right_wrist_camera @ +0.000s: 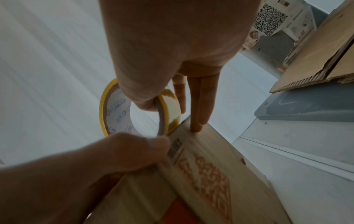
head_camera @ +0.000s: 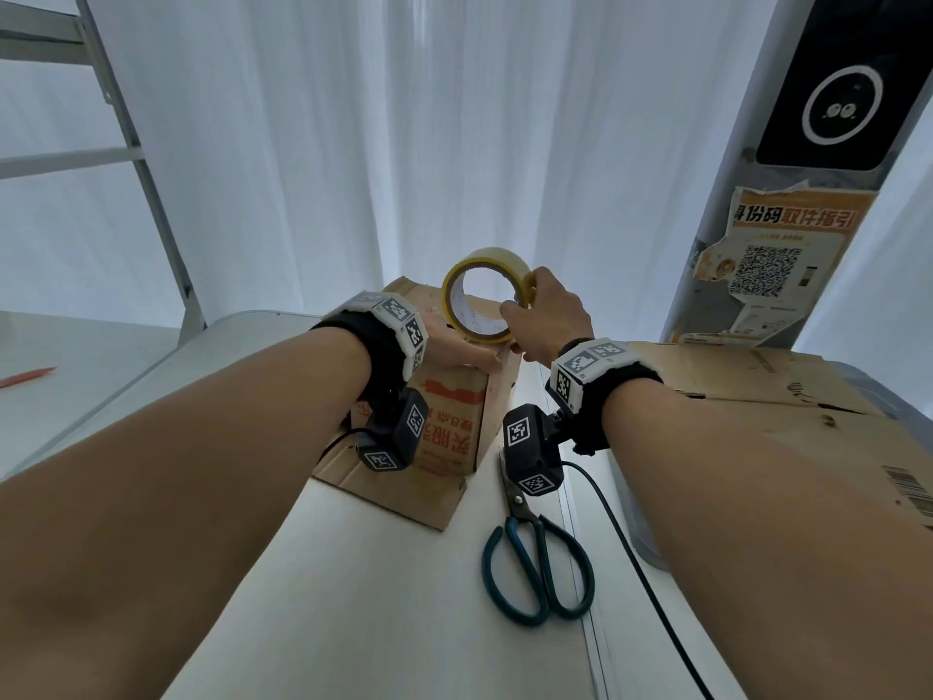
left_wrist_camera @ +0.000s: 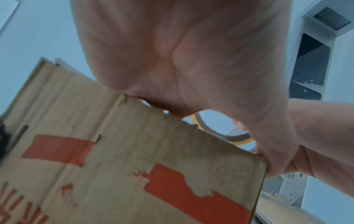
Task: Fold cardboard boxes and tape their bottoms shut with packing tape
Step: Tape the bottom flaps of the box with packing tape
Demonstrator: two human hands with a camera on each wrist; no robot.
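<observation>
A brown cardboard box (head_camera: 449,416) with red print stands on the white table (head_camera: 353,598). My left hand (head_camera: 452,343) lies over its top, thumb clamped on the near top corner (left_wrist_camera: 272,159). My right hand (head_camera: 522,308) holds a yellow tape roll (head_camera: 482,295) upright just above that corner. In the right wrist view the thumb (right_wrist_camera: 145,103) hooks through the roll (right_wrist_camera: 114,109), and one straight finger (right_wrist_camera: 197,121) touches the box's top edge (right_wrist_camera: 210,166). The left hand (right_wrist_camera: 130,151) is bunched at the corner below the roll. Whether tape is stuck down is hidden.
Teal-handled scissors (head_camera: 535,563) lie on the table to the right of the box. Flattened cardboard (head_camera: 757,386) rests on a grey bin at the right. An orange pen (head_camera: 25,378) is far left, a ladder (head_camera: 151,194) and a postered pillar (head_camera: 767,255) behind.
</observation>
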